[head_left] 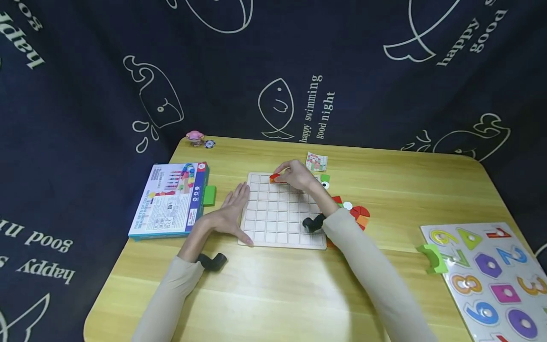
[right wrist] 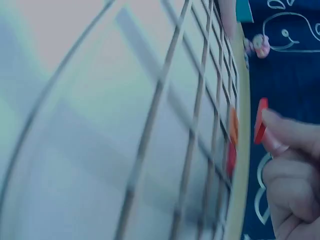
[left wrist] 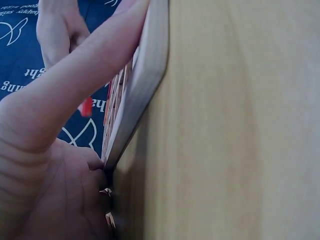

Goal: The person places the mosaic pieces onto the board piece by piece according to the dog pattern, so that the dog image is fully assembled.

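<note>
Dark curtain [head_left: 231, 85], lettered "happy swimming good night". Right hand [head_left: 297, 175] pinches red piece [right wrist: 260, 122] above pale grid board [head_left: 271, 217], frame centre. Left hand [head_left: 228, 217], fingers extended, touches board's left edge.

Pale wood table [head_left: 282, 294] with rounded corners, navy cloth backdrop [head_left: 354, 104], white whale drawings [head_left: 160, 97], lettering [head_left: 311, 109]
</note>
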Action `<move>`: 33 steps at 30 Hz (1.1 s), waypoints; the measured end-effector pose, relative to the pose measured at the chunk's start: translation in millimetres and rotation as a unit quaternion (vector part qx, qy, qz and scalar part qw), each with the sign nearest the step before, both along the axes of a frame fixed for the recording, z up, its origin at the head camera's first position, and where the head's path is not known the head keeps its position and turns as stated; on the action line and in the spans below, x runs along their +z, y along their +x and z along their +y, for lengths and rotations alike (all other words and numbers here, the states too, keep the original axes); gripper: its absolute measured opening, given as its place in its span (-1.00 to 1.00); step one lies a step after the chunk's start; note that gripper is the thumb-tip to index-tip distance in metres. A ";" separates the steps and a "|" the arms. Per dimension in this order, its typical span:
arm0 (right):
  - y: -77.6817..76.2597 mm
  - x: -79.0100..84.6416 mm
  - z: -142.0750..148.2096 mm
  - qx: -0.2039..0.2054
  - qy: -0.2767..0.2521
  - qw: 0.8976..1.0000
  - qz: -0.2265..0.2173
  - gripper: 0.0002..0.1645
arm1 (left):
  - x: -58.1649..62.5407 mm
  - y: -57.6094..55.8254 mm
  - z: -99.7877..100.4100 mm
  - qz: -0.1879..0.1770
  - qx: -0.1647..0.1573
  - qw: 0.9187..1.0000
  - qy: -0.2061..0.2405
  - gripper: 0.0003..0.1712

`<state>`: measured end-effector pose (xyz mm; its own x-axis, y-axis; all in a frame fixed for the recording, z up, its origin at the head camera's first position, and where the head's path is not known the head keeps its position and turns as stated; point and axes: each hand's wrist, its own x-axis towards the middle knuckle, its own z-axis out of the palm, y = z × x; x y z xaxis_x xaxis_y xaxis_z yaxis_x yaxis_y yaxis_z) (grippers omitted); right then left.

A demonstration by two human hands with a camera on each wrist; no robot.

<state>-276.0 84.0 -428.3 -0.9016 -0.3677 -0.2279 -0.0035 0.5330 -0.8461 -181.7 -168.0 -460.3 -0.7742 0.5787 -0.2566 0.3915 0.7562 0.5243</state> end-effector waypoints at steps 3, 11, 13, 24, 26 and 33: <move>-4.1 -4.3 -17.3 -0.007 0.022 1.000 0.003 -0.75 | 0.3 -0.6 1.6 -0.003 0.001 1.000 0.000 0.83; -7.3 -14.4 -32.3 -0.016 0.034 0.999 0.016 -0.74 | -0.7 -0.2 0.2 -0.001 0.003 1.000 -0.005 0.84; -7.3 -15.0 -32.5 -0.018 0.032 0.999 0.015 -0.74 | -1.0 -0.5 0.2 -0.001 0.004 1.000 -0.002 0.83; -9.4 -15.3 -34.9 -0.027 0.034 0.999 0.022 -0.75 | -1.5 -2.0 0.8 -0.003 0.001 1.000 0.004 0.82; -9.5 -15.7 -34.7 -0.029 0.027 0.999 0.017 -0.74 | -1.2 -2.1 0.7 -0.004 0.002 1.000 0.005 0.82; -11.3 -9.7 -18.3 -0.016 -0.016 1.000 0.009 -0.63 | -1.0 -2.2 0.4 -0.003 0.003 1.000 0.001 0.84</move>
<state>-287.3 65.7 -438.0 -0.9167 -0.3462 -0.1996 -0.0036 0.5066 -0.8622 -183.9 -167.6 -461.3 -0.7765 0.5744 -0.2592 0.3840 0.7574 0.5281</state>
